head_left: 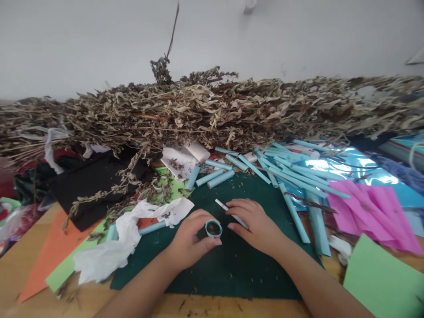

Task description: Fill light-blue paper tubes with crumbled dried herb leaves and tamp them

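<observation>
My left hand [194, 240] is wrapped round a short light-blue paper tube [207, 234], whose round open end faces up toward me. Dark crumbled material shows inside that end. My right hand [253, 221] is closed on a thin white stick [221, 204], which pokes out past the fingers at both ends; whether it is paper or plastic I cannot tell. The stick's tip is apart from the tube. Both hands are above a dark green sheet [238, 269] sprinkled with small leaf bits.
Rolled light-blue paper tubes [220, 179] lie at the sheet's far edge, with a pile of thinner blue tubes [294, 170] to the right. Dried leafy stems [205, 110] are heaped along the wall. White tissue [127, 234], pink paper [371, 214] and green paper [384, 278] lie around.
</observation>
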A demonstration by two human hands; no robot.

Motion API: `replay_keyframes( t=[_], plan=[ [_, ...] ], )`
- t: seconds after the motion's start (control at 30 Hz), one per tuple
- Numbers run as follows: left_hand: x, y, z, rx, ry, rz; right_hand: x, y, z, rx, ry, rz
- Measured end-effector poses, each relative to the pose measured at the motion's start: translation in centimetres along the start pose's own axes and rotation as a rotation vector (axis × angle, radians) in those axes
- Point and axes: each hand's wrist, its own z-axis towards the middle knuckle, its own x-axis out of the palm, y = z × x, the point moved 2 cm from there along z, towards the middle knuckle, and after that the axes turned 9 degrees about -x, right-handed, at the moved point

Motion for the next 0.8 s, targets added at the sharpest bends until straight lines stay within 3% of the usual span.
replay_keyframes(
  t=[0.2,0.3,0.5,0.8],
  plan=[
    [0.1,-0.1,-0.2,-0.146,0.090,0.048,0.2,0.2,0.2,-0.024,-0.004,0.011],
    [0.1,-0.6,-0.3,-0.199,0.148,0.311,-0.1,0.1,0.3,-0.025,-0.029,0.010],
    [1.0,-1.3,0.2,-0.147,0.274,0.904,-0.8,-0.7,0.1,0.001,-0.126,-0.019],
    [1.1,-1.4,-0.1,-0.167,0.272,1.022,-1.0,-1.1,-0.1,-0.040,-0.240,-0.064]
  ],
)
